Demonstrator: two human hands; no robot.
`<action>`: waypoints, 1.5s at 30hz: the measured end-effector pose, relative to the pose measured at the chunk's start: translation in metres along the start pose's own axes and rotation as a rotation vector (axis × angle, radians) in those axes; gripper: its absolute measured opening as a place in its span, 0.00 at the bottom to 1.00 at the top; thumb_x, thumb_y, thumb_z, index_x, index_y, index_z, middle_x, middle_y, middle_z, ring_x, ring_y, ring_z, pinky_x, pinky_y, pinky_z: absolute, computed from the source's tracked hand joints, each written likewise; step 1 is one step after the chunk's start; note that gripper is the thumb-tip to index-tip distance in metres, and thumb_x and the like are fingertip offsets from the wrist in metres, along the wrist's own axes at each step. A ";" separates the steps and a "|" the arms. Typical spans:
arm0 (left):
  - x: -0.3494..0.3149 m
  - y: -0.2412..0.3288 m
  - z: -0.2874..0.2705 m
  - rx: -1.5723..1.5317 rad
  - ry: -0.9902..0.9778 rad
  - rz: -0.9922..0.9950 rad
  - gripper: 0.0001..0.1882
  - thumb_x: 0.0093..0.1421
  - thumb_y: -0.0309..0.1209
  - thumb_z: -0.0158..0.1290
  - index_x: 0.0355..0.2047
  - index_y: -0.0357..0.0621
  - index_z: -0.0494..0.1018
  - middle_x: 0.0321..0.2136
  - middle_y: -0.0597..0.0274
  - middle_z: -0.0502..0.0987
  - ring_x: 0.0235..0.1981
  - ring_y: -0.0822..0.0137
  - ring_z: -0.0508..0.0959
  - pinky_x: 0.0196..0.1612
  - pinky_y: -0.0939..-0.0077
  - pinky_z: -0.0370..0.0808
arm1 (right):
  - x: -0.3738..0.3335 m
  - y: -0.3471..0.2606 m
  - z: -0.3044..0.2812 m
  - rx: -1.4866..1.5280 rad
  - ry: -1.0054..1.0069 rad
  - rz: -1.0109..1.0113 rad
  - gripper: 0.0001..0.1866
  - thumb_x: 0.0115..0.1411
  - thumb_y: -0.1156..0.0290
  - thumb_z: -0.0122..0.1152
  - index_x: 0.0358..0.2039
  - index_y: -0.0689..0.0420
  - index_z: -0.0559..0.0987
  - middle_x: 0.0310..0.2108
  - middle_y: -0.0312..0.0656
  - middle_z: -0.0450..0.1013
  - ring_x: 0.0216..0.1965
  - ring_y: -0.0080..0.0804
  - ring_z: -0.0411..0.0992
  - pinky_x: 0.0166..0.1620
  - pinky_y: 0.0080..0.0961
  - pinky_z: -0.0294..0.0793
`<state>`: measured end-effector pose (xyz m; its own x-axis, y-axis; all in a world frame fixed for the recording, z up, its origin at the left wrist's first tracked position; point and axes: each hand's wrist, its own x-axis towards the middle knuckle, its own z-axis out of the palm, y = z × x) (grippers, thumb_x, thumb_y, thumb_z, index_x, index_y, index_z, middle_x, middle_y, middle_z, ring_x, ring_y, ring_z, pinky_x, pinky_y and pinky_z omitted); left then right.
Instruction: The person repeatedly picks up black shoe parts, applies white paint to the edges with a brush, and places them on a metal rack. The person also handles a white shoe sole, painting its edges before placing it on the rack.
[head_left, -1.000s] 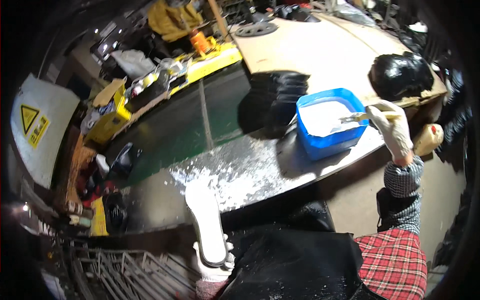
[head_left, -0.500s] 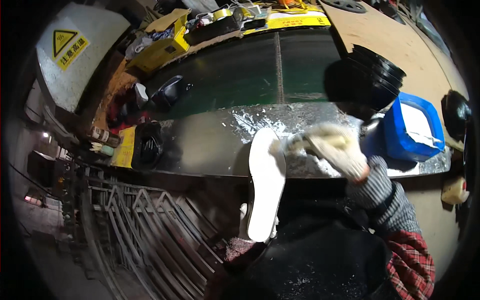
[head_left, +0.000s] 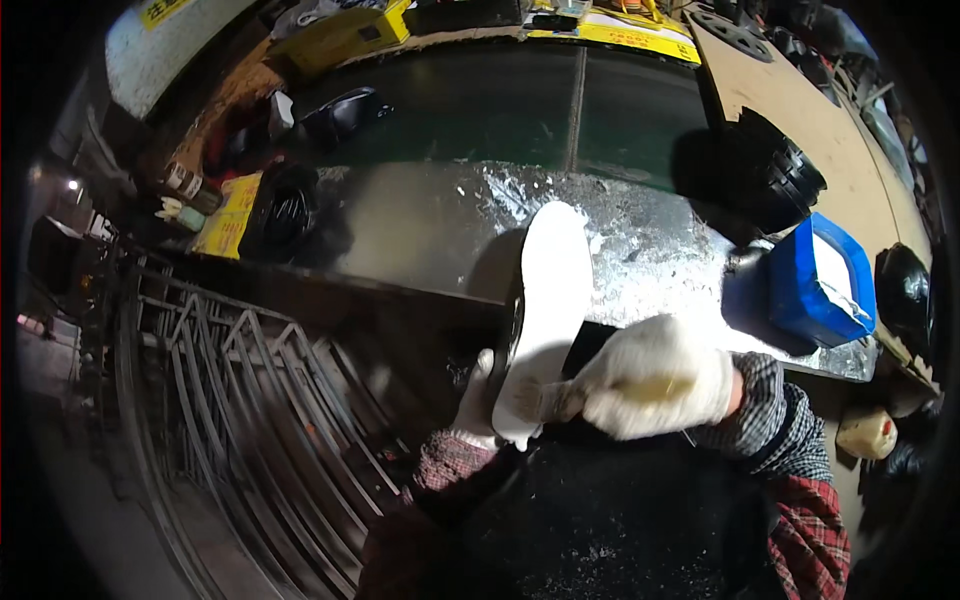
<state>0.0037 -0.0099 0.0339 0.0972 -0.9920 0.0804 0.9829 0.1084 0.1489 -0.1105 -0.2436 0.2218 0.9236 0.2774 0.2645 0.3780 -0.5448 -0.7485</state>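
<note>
A white shoe sole [head_left: 555,268] stands out in the middle, its far end over the metal worktop and its near end past the worktop's front edge. My left hand [head_left: 474,408], in a white glove, supports the near end from the left and underneath. Its thumb shows along the side, while the other fingers are hidden below the sole. My gloved right hand [head_left: 655,378] is closed round the handle of a brush [head_left: 560,401]. The bristles touch the sole's near end. White wet material coats the sole, with a drip at its near edge.
Right of the sole, a blue tub [head_left: 795,290] of white material stands on the smeared metal worktop [head_left: 410,235]. Black stacked bowls [head_left: 775,180] sit behind it. A dark green belt [head_left: 450,110] runs beyond. Metal racks [head_left: 250,380] stand lower left, and a yellow box [head_left: 345,38] lies far left.
My right hand has brought the brush from the sole's far end down to its near end. My left hand shows more now, and the view has shifted.
</note>
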 end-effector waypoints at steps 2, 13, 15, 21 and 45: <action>-0.009 -0.005 -0.007 -0.051 0.195 0.083 0.46 0.66 0.68 0.31 0.68 0.42 0.55 0.55 0.32 0.71 0.32 0.36 0.82 0.21 0.49 0.83 | 0.000 0.014 0.012 0.291 0.292 0.263 0.09 0.66 0.69 0.59 0.37 0.62 0.83 0.31 0.41 0.81 0.29 0.24 0.78 0.34 0.21 0.78; -0.002 -0.009 0.005 -0.140 0.114 0.092 0.41 0.67 0.63 0.36 0.64 0.40 0.61 0.45 0.32 0.77 0.28 0.37 0.83 0.18 0.51 0.83 | -0.078 0.029 0.023 0.594 0.288 0.471 0.15 0.61 0.68 0.67 0.45 0.64 0.80 0.41 0.48 0.79 0.39 0.35 0.80 0.44 0.28 0.83; -0.008 -0.003 0.007 -0.185 0.130 0.011 0.40 0.67 0.63 0.37 0.64 0.41 0.61 0.45 0.32 0.77 0.28 0.36 0.82 0.19 0.51 0.83 | -0.057 0.007 0.028 0.455 0.151 0.128 0.14 0.61 0.72 0.66 0.46 0.64 0.81 0.42 0.49 0.80 0.42 0.35 0.80 0.46 0.29 0.82; -0.020 -0.008 -0.029 -0.188 0.060 0.049 0.40 0.64 0.64 0.43 0.66 0.48 0.61 0.50 0.40 0.77 0.38 0.37 0.82 0.31 0.42 0.82 | -0.066 0.102 0.010 0.503 0.501 0.440 0.18 0.62 0.63 0.67 0.47 0.63 0.81 0.41 0.42 0.80 0.42 0.25 0.76 0.46 0.22 0.76; 0.061 0.114 0.083 0.576 0.941 0.331 0.28 0.64 0.56 0.53 0.48 0.43 0.75 0.33 0.58 0.81 0.23 0.65 0.80 0.16 0.82 0.74 | -0.048 0.034 -0.117 -0.362 0.314 -0.058 0.14 0.62 0.71 0.60 0.49 0.51 0.79 0.34 0.45 0.78 0.34 0.45 0.78 0.35 0.35 0.78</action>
<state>0.1084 -0.0530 0.1373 0.6536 -0.5389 -0.5313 0.6935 0.1453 0.7057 -0.1350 -0.3683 0.2547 0.8539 0.0939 0.5119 0.3761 -0.7913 -0.4821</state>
